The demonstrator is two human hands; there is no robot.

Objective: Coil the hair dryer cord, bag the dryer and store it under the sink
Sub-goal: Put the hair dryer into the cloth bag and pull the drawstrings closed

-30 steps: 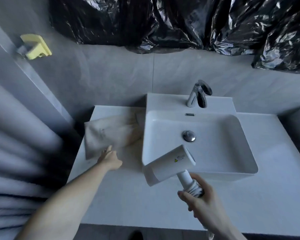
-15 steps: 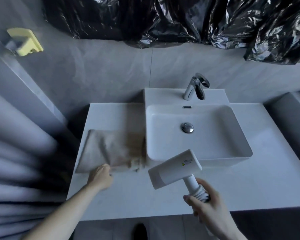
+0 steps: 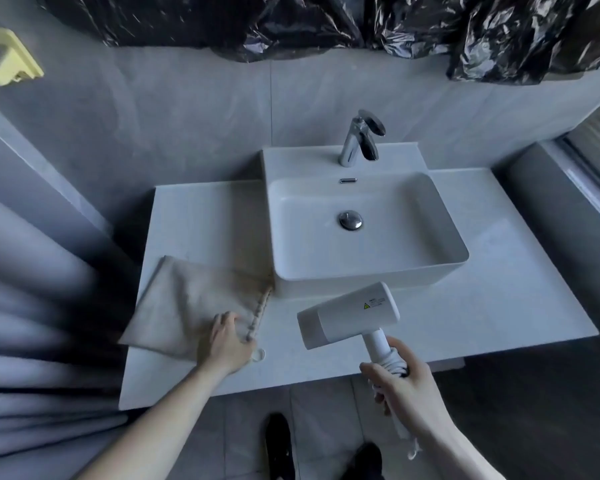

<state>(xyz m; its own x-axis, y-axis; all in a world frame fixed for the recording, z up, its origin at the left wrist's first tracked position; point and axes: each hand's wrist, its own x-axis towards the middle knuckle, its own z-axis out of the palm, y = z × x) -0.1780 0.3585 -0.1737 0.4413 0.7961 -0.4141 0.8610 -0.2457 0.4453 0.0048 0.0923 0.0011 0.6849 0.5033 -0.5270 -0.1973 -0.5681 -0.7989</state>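
The white countertop (image 3: 492,299) at three o'clock is left bare. Nine o'clock is covered by a beige cloth bag (image 3: 184,303); twelve is blocked by the white rectangular basin (image 3: 368,271).

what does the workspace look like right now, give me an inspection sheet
surface: white countertop around a raised white basin; both look dry and bare apart from the job's things
job's things: beige cloth bag lying flat left of the basin, drawstring mouth toward the dryer; white hair dryer held above the counter's front edge
clutter: nothing seen
hands: left hand resting on the bag near its mouth; right hand closed on the dryer handle
cables: cord wrapped around the handle under the right hand, a loose end hanging below
surroundings: chrome tap, black plastic sheeting on the wall above, yellow holder upper left
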